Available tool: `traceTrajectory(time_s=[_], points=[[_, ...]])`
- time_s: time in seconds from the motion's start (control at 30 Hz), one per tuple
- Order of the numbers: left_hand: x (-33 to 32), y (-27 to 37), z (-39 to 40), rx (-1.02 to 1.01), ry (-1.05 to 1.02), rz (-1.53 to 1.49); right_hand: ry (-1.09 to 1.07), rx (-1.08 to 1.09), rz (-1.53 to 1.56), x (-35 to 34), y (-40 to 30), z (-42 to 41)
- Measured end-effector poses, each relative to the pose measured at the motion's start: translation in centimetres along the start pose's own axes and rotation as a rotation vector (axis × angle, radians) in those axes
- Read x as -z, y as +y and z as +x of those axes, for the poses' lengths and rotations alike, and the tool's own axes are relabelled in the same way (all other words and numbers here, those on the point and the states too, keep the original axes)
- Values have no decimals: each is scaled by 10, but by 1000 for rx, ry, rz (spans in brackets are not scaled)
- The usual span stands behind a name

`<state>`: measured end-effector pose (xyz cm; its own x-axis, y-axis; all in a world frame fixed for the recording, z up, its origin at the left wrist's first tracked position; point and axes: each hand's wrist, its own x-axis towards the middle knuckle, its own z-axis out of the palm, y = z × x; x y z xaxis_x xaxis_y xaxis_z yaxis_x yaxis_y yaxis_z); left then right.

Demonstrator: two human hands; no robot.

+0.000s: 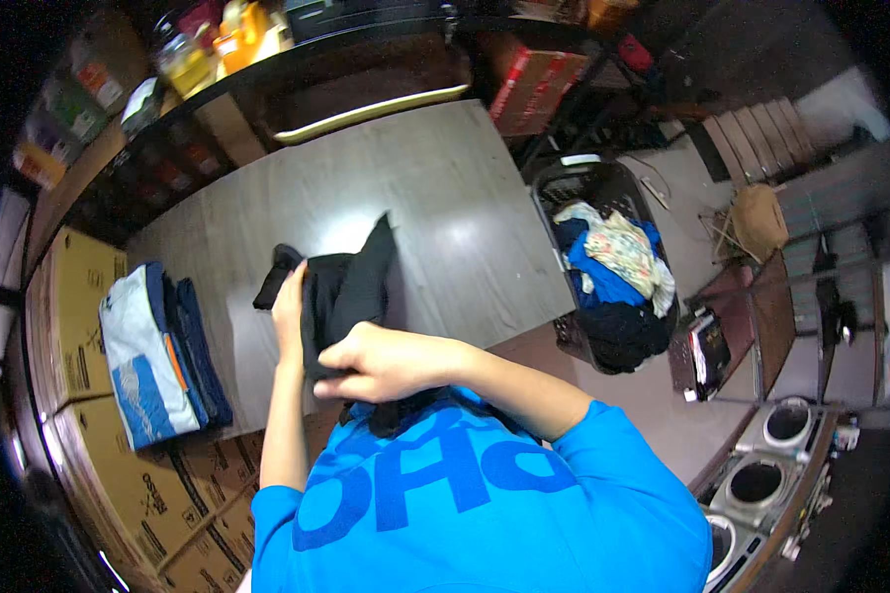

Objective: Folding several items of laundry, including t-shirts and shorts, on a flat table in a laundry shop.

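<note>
A black garment (348,296), partly folded with one pointed corner sticking up, is held above the grey wood-look table (452,185). My left hand (289,307) is at its left edge, most fingers hidden behind the cloth. My right hand (367,363) pinches the lower part of the garment near my body. Just beyond my left hand lies a small folded black cloth item (278,274). At the table's left end is a stack of folded clothes (148,356), light grey and blue on top, with dark blue denim beside it.
A black plastic laundry basket (649,200) with mixed clothes stands at the table's right end. Cardboard boxes (130,489) are stacked at the lower left. Bottles (185,63) stand on a shelf beyond the table. Front-loading machines (756,482) are at the lower right.
</note>
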<state>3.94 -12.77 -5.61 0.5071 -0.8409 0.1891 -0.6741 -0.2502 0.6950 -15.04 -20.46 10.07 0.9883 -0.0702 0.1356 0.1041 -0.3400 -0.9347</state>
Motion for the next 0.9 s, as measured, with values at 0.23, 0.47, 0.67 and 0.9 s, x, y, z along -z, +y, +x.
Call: traceTrajectory(time_s=[0.23,0.47,0.67,0.9], points=[[25,-29,16,139,203,-230,877,-488,-466,127,97,-121],[2,-13,-45,148,-15,97,840,-1504,-882,159,193,-370],[-43,26,-71,124,60,433,1679,-1114,-708,183,250,-425],[-47,-7,-19,542,62,-114,2239,-90,366,252,134,-408]])
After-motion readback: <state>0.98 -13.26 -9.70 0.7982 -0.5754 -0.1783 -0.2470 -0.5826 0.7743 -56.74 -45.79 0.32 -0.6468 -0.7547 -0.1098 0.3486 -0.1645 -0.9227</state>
